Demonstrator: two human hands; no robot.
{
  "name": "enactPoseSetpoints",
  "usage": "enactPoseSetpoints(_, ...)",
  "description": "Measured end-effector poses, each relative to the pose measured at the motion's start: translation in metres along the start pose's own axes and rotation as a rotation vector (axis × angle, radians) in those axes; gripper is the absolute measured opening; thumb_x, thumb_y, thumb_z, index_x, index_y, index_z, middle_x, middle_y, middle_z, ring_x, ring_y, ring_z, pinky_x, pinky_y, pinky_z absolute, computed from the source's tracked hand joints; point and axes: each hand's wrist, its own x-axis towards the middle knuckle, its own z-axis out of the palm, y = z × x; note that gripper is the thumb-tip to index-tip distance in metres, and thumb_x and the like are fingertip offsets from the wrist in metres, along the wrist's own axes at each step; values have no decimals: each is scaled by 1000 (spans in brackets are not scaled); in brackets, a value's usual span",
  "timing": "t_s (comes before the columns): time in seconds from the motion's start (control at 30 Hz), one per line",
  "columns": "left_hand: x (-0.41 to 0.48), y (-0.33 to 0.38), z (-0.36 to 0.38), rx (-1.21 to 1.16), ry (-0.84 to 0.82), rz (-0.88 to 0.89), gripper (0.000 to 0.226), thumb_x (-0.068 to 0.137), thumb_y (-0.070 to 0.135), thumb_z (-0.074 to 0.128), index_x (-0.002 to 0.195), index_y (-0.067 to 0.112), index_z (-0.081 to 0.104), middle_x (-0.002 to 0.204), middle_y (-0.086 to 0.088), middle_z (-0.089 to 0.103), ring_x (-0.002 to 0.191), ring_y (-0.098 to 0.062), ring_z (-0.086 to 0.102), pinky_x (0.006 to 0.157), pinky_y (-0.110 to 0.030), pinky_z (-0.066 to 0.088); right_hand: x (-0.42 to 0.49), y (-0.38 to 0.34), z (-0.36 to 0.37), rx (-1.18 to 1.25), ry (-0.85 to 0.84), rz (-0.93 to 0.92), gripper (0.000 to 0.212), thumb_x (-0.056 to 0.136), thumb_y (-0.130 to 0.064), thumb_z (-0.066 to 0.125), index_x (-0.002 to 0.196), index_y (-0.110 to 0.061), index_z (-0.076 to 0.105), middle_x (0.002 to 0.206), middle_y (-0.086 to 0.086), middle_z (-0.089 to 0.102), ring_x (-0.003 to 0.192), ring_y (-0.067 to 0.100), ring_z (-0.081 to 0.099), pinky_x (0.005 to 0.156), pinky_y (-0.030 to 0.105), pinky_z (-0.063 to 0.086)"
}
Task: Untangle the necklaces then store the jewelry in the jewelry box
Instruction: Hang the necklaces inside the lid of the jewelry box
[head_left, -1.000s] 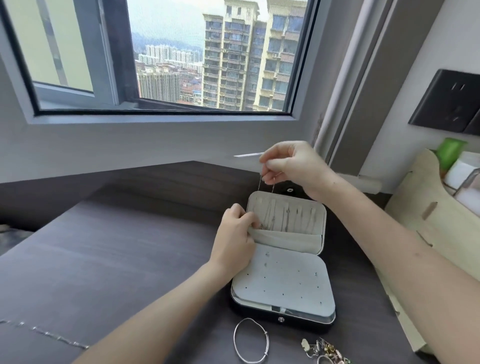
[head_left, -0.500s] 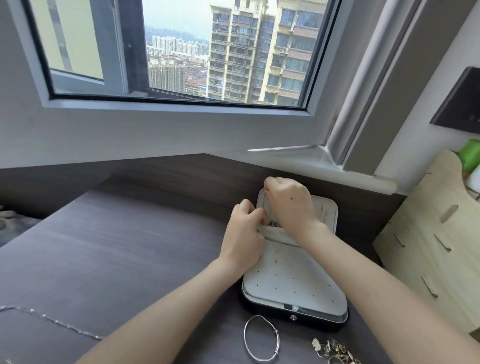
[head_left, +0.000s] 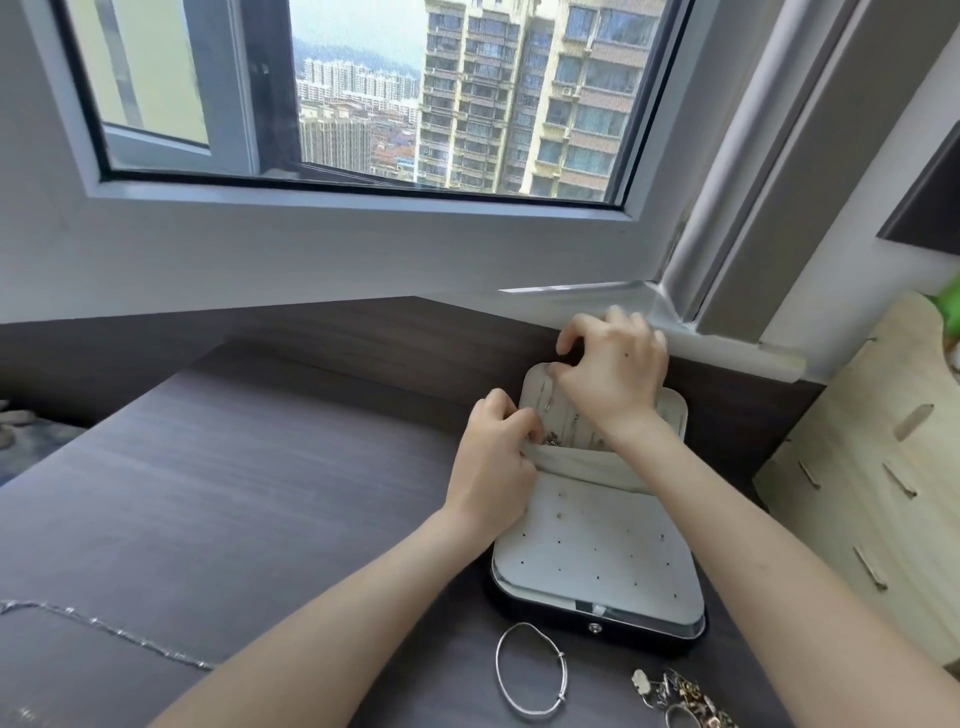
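Note:
The open jewelry box (head_left: 597, 561) lies on the dark table, its lid leaning back against the wall. My left hand (head_left: 493, 457) pinches the left edge of the lid's fabric pocket and holds it open. A thin necklace (head_left: 551, 440) hangs down the lid's lining, with its lower end bunched inside the pocket. My right hand (head_left: 613, 374) is at the lid's top edge, thumb and forefinger pinched on the upper end of that chain. The hand hides most of the lid's hooks.
A silver bangle (head_left: 530, 670) lies in front of the box. A small heap of jewelry (head_left: 680, 699) sits at the bottom edge. Another long silver chain (head_left: 104, 629) stretches across the table's left. A wooden organizer (head_left: 883, 467) stands to the right.
My right hand came down from above the box with the necklace, fed it into the pocket, then rose to the lid's top edge. My left hand stayed on the pocket.

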Motion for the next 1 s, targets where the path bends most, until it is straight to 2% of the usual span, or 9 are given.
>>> enactPoseSetpoints(0.17, -1, 1, -1, -7, 9, 15, 33, 58, -3, 28, 73, 5, 57, 75, 14, 27, 74, -14, 31, 61, -11, 24, 6, 14, -23, 97, -246, -24, 24, 80, -44, 65, 101, -33, 65, 106, -5, 55, 111, 18, 44, 96, 36, 26)
enactPoseSetpoints(0.3, -2, 0, -1, 39, 3, 23, 32, 59, -6, 31, 74, 4, 58, 75, 12, 27, 75, -15, 31, 61, -13, 23, 0, 30, -30, 260, -471, -69, 27, 91, -31, 58, 117, -25, 64, 117, -5, 64, 112, 13, 55, 97, 32, 43)
enactPoseSetpoints(0.4, -3, 7, -5, 184, 8, 84, 36, 58, -10, 35, 78, 4, 60, 78, 2, 34, 75, -19, 34, 54, -19, 26, -7, 35, -30, 337, -448, -91, 28, 94, -22, 54, 121, -23, 63, 124, -6, 62, 118, 11, 53, 102, 29, 41)
enactPoseSetpoints(0.47, -5, 13, -9, 337, 5, 188, 43, 57, -4, 29, 80, 9, 63, 79, -3, 39, 72, -20, 35, 47, -21, 23, -9, 35, -32, 355, -429, -81, 28, 95, -23, 54, 121, -24, 63, 124, -7, 63, 118, 11, 54, 102, 28, 40)
enactPoseSetpoints(0.57, -2, 14, -10, 504, -20, 344, 50, 57, 3, 26, 81, 17, 68, 76, -7, 46, 67, -22, 38, 55, -27, 25, -13, 35, -32, 334, -393, -87, 28, 95, -25, 53, 121, -26, 63, 124, -7, 63, 118, 14, 54, 101, 34, 42)
enactPoseSetpoints(0.7, -3, 29, -14, 765, -140, 283, 24, 45, 2, 54, 64, 14, 59, 73, -7, 47, 64, -25, 41, 59, -32, 25, -20, 34, -34, 326, -327, -117, 28, 94, -23, 53, 121, -23, 64, 123, -2, 64, 117, 17, 55, 99, 37, 42)
enactPoseSetpoints(0.77, -3, 33, -16, 868, -195, 298, 20, 41, 2, 57, 55, 14, 53, 69, -7, 45, 63, -25, 40, 61, -33, 21, -23, 34, -35, 320, -300, -130, 29, 94, -22, 53, 121, -22, 63, 121, 0, 64, 115, 19, 56, 97, 37, 42)
enactPoseSetpoints(0.9, 8, 41, -16, 971, -167, 380, 18, 48, 3, 61, 48, 17, 51, 66, -5, 42, 63, -23, 33, 61, -34, 26, -26, 31, -37, 295, -278, -142, 29, 95, -22, 52, 122, -21, 62, 117, 4, 65, 111, 23, 57, 93, 40, 42)
enactPoseSetpoints(1.0, 7, 45, -14, 1027, -228, 334, 16, 67, 4, 55, 64, 20, 51, 81, -5, 35, 75, -24, 31, 74, -38, 33, -28, 31, -38, 266, -270, -146, 30, 96, -23, 50, 124, -21, 61, 115, 5, 65, 109, 24, 57, 92, 40, 41)
